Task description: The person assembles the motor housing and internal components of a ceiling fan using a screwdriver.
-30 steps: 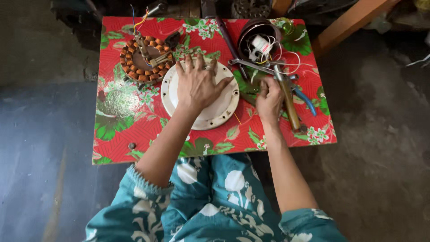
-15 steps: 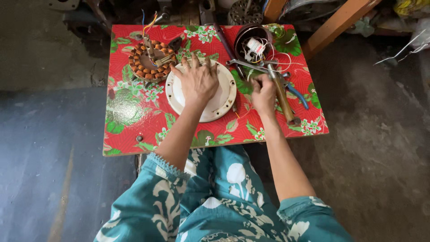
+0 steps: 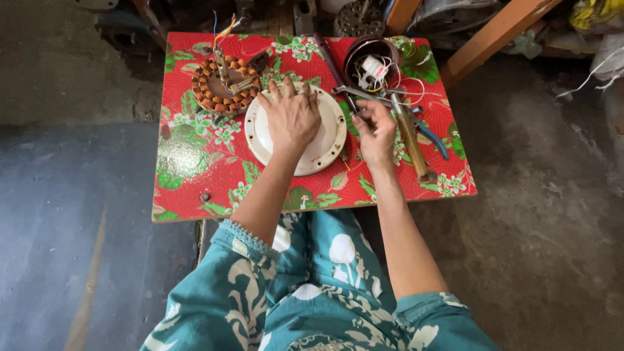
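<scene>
My left hand (image 3: 292, 117) lies flat, fingers spread, on a round white motor cover (image 3: 260, 133) in the middle of a small red flowered table (image 3: 195, 188). My right hand (image 3: 376, 130) hovers just right of the cover with its fingers curled; whether it pinches something small I cannot tell. It is next to a metal spanner (image 3: 354, 94) and a wooden-handled tool (image 3: 411, 140). A ring-shaped stator with copper coils (image 3: 224, 84) sits at the table's far left, with coloured wires sticking up.
A dark round bowl (image 3: 356, 55) holding white wiring stands at the far right of the table. Blue-handled pliers (image 3: 434, 138) lie by the wooden handle. Wooden beams and clutter crowd the back. Bare concrete floor surrounds the table.
My right hand has lifted slightly off the tools and curled its fingers. The left hand stays on the white cover. The camera view has shifted a little.
</scene>
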